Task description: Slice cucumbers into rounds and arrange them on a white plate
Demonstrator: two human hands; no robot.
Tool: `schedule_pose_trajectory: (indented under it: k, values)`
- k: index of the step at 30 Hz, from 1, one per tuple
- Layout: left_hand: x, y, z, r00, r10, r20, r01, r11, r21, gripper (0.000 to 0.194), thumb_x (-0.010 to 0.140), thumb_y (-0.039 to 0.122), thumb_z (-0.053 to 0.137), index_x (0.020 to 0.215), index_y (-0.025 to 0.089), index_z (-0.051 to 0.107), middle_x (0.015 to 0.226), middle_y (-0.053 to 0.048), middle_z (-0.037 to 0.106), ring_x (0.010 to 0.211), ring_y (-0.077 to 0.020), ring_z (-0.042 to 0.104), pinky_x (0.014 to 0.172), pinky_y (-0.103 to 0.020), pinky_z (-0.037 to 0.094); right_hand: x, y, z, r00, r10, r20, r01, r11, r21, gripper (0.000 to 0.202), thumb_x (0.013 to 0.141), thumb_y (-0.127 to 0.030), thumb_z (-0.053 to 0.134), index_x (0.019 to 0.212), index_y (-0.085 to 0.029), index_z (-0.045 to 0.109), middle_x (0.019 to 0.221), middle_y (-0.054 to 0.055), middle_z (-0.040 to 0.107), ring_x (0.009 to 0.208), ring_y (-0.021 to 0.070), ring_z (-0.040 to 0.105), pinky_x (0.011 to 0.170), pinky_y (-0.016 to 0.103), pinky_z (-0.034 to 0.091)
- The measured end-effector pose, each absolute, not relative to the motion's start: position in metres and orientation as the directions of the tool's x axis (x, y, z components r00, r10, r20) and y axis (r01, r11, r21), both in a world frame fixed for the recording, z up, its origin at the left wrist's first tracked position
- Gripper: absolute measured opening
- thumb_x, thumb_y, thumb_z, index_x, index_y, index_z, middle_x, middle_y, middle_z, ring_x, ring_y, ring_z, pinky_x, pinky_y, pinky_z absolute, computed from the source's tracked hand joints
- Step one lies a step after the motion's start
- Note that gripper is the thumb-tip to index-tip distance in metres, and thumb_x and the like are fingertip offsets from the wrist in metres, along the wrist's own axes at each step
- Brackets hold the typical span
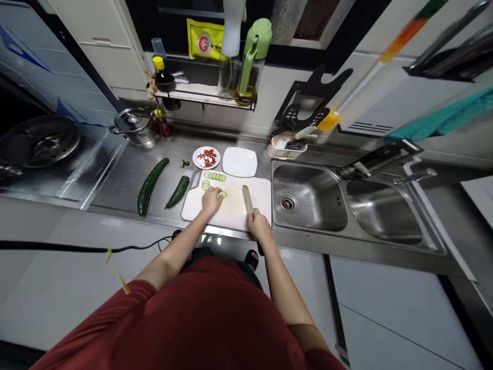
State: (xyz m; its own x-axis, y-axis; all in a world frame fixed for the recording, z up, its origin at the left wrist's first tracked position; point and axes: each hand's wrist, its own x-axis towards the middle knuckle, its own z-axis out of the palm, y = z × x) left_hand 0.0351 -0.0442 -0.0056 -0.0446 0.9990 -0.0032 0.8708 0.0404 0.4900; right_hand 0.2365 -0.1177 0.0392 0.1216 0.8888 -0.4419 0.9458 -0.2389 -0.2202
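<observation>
A white cutting board lies on the steel counter with thin cucumber slices in a row near its back left. My left hand rests on the board's left part, fingers curled down around a cucumber slice at its fingertips. Beside it are a few more slices. In my right hand is the handle of a kitchen knife, its blade over the board's right part and pointing away from me. Left of the board lie a cut piece of cucumber and a longer whole cucumber.
Behind the board stand a small plate of chopped red pieces and a white square plate. Cucumber ends lie nearby. A double sink adjoins on the right. A lidded pot and a pan are at left.
</observation>
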Motion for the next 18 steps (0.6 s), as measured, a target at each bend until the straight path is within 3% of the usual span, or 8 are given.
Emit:
schedule_pose_trajectory:
  k: [7, 13, 18]
  values:
    - [0.029, -0.041, -0.003, -0.123, 0.99, -0.066, 0.763, 0.137, 0.632, 0.007, 0.08, 0.025, 0.056, 0.086, 0.024, 0.061, 0.083, 0.0, 0.066, 0.079, -0.0146, 0.06, 0.07, -0.025, 0.042, 0.234, -0.111, 0.041, 0.112, 0.881, -0.459, 0.952, -0.228, -0.206, 0.035, 0.098, -0.036, 0.027, 0.118, -0.017, 0.049, 0.1, 0.013, 0.065, 0.094, 0.024, 0.062, 0.076, 0.031, 0.042]
    - [0.015, -0.043, -0.001, -0.272, 0.956, -0.11, 0.655, 0.268, 0.706, 0.013, 0.08, 0.03, 0.056, 0.089, 0.022, 0.063, 0.084, 0.0, 0.069, 0.077, -0.0131, 0.062, 0.071, -0.023, 0.044, 0.234, -0.11, 0.041, 0.09, 0.885, -0.456, 0.957, -0.203, -0.205, 0.034, 0.098, -0.034, 0.027, 0.117, -0.017, 0.05, 0.1, 0.013, 0.065, 0.095, 0.0244, 0.062, 0.077, 0.032, 0.042]
    - [-0.001, -0.038, 0.001, -0.421, 0.903, -0.08, 0.633, 0.356, 0.687, 0.017, 0.08, 0.029, 0.054, 0.094, 0.023, 0.063, 0.085, 0.0, 0.069, 0.077, -0.013, 0.062, 0.071, -0.023, 0.044, 0.234, -0.108, 0.041, 0.102, 0.875, -0.473, 0.956, -0.217, -0.196, 0.034, 0.098, -0.032, 0.027, 0.119, -0.017, 0.05, 0.102, 0.013, 0.065, 0.096, 0.0233, 0.062, 0.078, 0.032, 0.042]
